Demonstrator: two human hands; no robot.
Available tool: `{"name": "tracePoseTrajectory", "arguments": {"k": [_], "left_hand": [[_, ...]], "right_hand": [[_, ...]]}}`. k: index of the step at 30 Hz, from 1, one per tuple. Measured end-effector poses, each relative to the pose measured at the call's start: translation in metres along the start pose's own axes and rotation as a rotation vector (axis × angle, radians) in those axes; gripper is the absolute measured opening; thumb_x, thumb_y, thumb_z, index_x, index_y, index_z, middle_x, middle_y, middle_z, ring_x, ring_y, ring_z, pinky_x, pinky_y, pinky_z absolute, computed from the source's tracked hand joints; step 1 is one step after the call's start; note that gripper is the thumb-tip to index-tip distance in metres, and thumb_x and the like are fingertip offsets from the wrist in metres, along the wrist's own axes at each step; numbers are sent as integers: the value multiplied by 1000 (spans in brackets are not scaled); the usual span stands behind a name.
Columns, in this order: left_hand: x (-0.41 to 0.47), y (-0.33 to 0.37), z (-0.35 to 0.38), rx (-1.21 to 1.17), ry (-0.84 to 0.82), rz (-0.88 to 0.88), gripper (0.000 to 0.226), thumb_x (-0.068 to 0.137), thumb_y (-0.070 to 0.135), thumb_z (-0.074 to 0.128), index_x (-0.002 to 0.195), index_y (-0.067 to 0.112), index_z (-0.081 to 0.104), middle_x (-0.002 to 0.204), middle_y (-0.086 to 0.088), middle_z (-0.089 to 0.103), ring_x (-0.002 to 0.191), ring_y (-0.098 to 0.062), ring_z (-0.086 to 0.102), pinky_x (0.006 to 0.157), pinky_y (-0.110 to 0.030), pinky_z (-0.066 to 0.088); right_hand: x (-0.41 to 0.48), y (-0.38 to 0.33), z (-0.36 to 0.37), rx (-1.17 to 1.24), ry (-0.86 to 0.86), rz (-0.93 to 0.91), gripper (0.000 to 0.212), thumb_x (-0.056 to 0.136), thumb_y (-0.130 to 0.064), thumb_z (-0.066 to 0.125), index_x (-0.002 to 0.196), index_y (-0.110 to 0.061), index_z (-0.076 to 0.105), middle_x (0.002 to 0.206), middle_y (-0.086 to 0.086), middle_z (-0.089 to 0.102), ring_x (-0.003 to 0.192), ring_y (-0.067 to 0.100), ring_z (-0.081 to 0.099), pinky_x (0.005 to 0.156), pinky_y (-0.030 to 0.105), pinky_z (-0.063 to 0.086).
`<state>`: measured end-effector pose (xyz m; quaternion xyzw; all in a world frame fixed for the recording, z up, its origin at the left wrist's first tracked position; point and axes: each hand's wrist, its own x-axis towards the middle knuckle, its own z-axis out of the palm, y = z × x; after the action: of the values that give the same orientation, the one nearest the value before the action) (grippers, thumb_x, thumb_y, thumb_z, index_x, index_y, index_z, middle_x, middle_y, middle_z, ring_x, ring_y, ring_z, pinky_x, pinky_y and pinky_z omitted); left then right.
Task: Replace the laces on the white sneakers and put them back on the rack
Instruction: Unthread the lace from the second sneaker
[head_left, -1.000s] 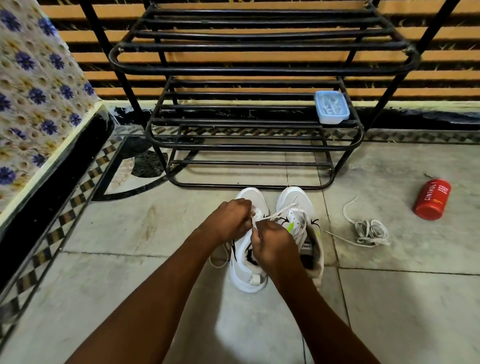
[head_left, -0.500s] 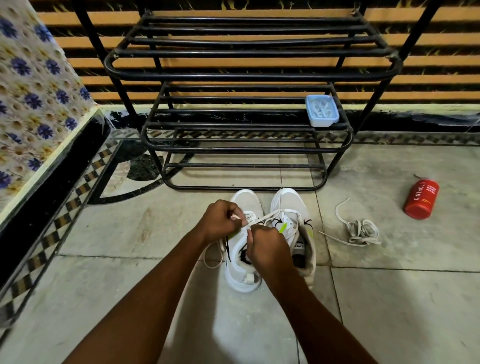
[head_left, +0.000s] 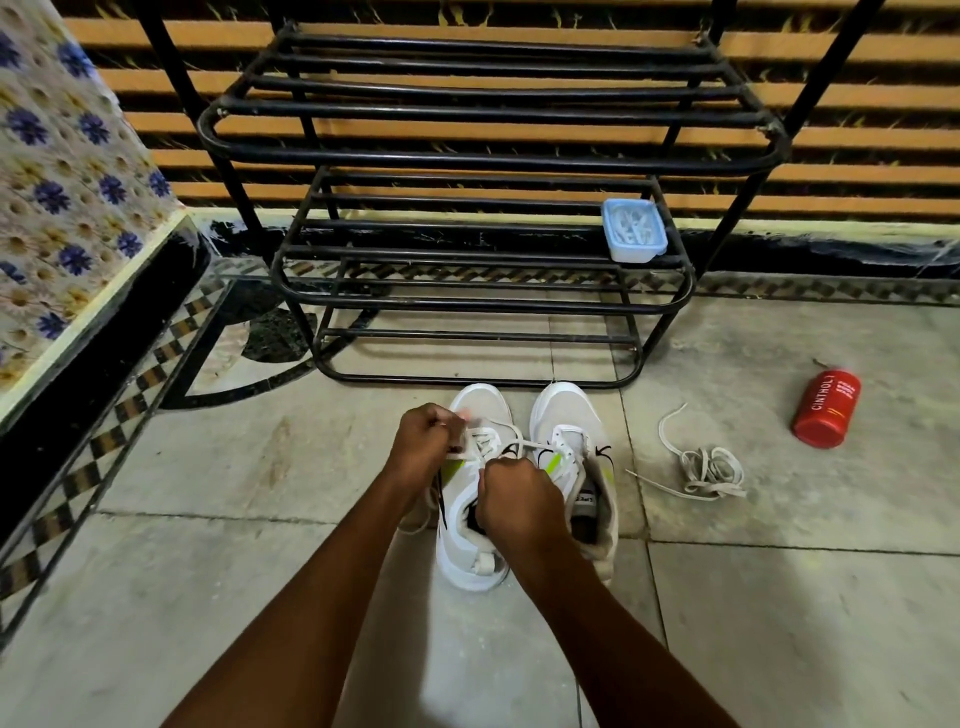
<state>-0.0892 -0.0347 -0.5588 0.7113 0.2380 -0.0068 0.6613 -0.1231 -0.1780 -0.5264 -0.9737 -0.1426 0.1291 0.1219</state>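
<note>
two white sneakers sat side by side on the tile floor (head_left: 208, 597), toes toward the black rack (head_left: 488, 156). left hand (head_left: 422, 451) and right hand (head_left: 517, 506) were both closed, pinching the white lace (head_left: 511, 446) over the left sneaker (head_left: 470, 519). right sneaker (head_left: 576, 441) untouched. old laces (head_left: 701, 470) lay loose just right of the shoes, red can (head_left: 826, 408) further right, blue box (head_left: 635, 229) on the rack.

Bare floor (head_left: 779, 623) lies open on both sides of the sneakers (head_left: 524, 483), but the rack (head_left: 483, 306) stands close ahead, loose laces (head_left: 701, 467) and a red can (head_left: 826, 408) lie right
</note>
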Motion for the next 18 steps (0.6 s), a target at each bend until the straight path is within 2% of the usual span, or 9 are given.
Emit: {"name": "tracePoseTrajectory", "arguments": {"k": [2,5,8,12,14,18], "left_hand": [[2,1,-9,305,-145,118,16,79,25,87,76,14,77,82,0,77,78,-14,73,73,-27,55],[6,-3,-15,625,-151,220,14,70,24,92,73,29,80,90,2,66,80,-10,63,75,-27,47],[4,-3,-11,736,-23,246,14,75,25,84,70,33,74,95,12,54,92,-6,56,73,-32,46],[-8,12,2,719,227,276,16,89,16,57,81,30,59,99,15,58,97,-3,51,62,-29,32],[-13,28,3,794,310,361,18,91,12,55,84,29,53,98,15,63,94,-11,54,66,-32,38],[-8,49,-8,842,480,383,17,92,12,55,88,27,49,89,15,66,84,-18,54,71,-39,46]], "right_hand": [[0,0,2,6,23,4,18,90,-17,55,102,-13,68,104,9,69,101,33,67,84,36,53],[0,1,5,16,53,13,19,94,-19,51,101,-15,68,104,8,69,100,32,68,84,35,53],[0,0,5,19,61,11,20,94,-20,51,101,-14,69,103,8,70,100,32,68,86,36,55],[0,0,5,19,55,8,20,92,-18,51,100,-13,69,103,9,70,100,32,68,85,36,55],[0,0,5,22,60,17,21,92,-17,50,101,-13,69,103,9,70,100,31,68,85,35,55],[0,-1,4,30,74,20,21,94,-19,51,101,-13,69,103,9,70,100,32,68,84,35,55]]}}
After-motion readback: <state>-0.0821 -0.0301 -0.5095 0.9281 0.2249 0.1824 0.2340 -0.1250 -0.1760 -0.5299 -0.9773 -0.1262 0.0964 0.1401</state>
